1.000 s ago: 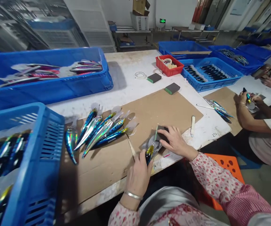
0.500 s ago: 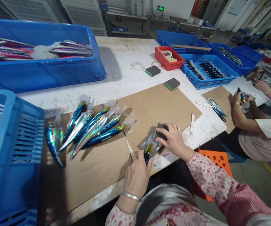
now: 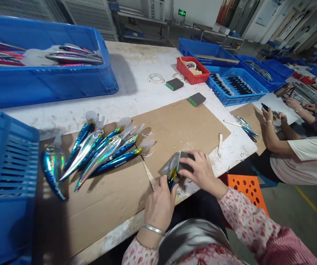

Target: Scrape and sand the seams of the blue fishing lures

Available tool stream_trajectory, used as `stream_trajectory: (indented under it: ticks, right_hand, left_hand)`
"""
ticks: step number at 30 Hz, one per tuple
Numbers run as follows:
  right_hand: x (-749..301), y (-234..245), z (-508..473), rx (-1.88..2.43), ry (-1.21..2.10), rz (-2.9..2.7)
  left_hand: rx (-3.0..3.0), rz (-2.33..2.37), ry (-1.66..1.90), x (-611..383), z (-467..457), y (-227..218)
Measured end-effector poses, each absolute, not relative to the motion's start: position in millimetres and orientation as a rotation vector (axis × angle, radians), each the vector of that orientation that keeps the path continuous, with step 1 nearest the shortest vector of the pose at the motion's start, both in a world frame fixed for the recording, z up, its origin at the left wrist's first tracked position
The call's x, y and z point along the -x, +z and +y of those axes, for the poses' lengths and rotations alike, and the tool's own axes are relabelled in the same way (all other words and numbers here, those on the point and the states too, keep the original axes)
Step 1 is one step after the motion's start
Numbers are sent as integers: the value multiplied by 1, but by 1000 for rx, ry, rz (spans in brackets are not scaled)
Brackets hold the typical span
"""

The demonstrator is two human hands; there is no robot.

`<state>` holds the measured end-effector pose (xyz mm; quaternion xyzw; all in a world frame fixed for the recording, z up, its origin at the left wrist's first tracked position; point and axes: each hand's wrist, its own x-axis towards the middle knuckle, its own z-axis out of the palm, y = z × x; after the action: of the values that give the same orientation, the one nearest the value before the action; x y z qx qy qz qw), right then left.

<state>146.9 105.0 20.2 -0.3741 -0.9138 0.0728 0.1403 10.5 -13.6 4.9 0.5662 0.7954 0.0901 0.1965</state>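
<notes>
Near the table's front edge my left hand (image 3: 160, 204) is closed around a fishing lure (image 3: 171, 179), dark with a yellow head end; most of its body is hidden by the fingers. My right hand (image 3: 201, 171) grips a dark sanding block (image 3: 185, 162) with a green edge, held close against the lure's head end. Whether block and lure touch, I cannot tell. On the cardboard (image 3: 114, 197) to the left lies a group of several shiny blue and silver lures (image 3: 100, 158) with clear lips. A wider lure (image 3: 53, 169) lies beside them.
Blue crates (image 3: 64, 79) stand at the left, one holding pink and silver lures. Two more sanding blocks (image 3: 197, 99), a tape roll (image 3: 156, 78) and a red box (image 3: 193, 75) sit toward the back. A co-worker's hands (image 3: 269, 116) hold a lure at the right, beyond an orange stool (image 3: 248, 189).
The sanding block in my right hand has shifted slightly down and left beside the lure. My left hand keeps its grip. The whole view has turned a little to the right.
</notes>
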Motion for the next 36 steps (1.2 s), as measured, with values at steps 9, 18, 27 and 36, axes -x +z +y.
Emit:
stream_trajectory:
  ticks: [9,18,27,36]
  right_hand:
    - [-146,19,108,1064,162,-2624]
    - [-141,15,106,1121,75,-2589]
    - [-143,15,111,1092,99,-2584]
    - [-149,15,108,1006,167,-2620]
  left_hand:
    - [-1565,2245,262,-12,-15,3]
    - [-1497,2228,227,-14,-13,16]
    - [-1542,2215,322,-10,-16,8]
    - [-1507,2159,325,-6,-15,10]
